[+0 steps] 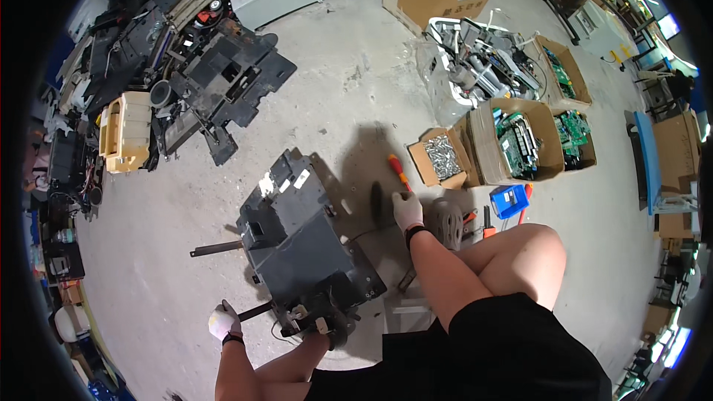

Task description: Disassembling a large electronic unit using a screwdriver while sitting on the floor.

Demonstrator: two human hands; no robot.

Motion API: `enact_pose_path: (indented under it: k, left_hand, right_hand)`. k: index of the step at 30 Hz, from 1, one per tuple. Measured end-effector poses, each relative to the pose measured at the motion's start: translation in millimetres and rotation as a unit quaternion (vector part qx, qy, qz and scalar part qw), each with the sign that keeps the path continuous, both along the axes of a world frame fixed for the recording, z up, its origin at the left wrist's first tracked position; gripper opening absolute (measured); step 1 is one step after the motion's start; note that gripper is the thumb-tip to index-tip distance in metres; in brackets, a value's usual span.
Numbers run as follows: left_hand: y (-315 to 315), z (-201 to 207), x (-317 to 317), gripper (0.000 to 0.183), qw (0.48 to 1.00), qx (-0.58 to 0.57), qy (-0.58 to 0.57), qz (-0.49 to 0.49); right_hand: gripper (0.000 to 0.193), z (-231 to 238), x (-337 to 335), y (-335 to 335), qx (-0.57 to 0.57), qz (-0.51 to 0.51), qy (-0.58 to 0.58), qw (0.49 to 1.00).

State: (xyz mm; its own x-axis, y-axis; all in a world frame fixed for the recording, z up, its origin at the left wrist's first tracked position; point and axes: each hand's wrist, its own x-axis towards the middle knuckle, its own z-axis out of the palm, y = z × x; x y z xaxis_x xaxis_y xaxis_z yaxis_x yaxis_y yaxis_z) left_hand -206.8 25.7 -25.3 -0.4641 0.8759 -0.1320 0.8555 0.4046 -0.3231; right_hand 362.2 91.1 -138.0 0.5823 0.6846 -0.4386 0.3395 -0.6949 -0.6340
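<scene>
A black plastic and metal machine chassis (301, 252) sits on the floor in front of me, with pale stickers on its far part. Two dark bars stick out of its left side. My left hand (224, 320), in a white glove, is closed around the end of the nearer bar (257, 311). To the right of the chassis, my gloved right hand (408, 212) has its fingers together at the shaft end of a screwdriver (399, 171). The screwdriver's red and yellow handle points away from me. My fingertips partly hide its shaft.
Beyond my right hand stands a small carton of screws (443, 157), beside a larger carton of circuit boards (518, 141) and a white bin of metal parts (483, 59). A blue tray (509, 201) lies near my knee. Dismantled black parts (230, 70) pile up at far left.
</scene>
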Motion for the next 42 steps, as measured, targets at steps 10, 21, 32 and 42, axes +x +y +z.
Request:
enact_pose_path:
  k: [10, 21, 32, 42]
  left_hand:
    - [10, -5, 14, 0.046, 0.999, 0.028, -0.002, -0.039]
    - [11, -14, 11, 0.047, 0.999, 0.026, -0.017, -0.018]
    - [-6, -3, -10, 0.047, 0.999, 0.042, -0.001, -0.029]
    - [3, -6, -3, 0.047, 0.999, 0.031, 0.003, -0.026]
  right_hand:
    - [0.043, -152, -18, -66, 0.089, -0.409, 0.164, 0.893]
    - [0.031, -15, 39, 37, 0.183, -0.477, 0.528, 0.678]
    - [0.028, 3, -29, -13, -0.034, -0.275, 0.437, 0.856]
    - [0.03, -11, -92, -41, -0.15, -0.121, 0.708, 0.679]
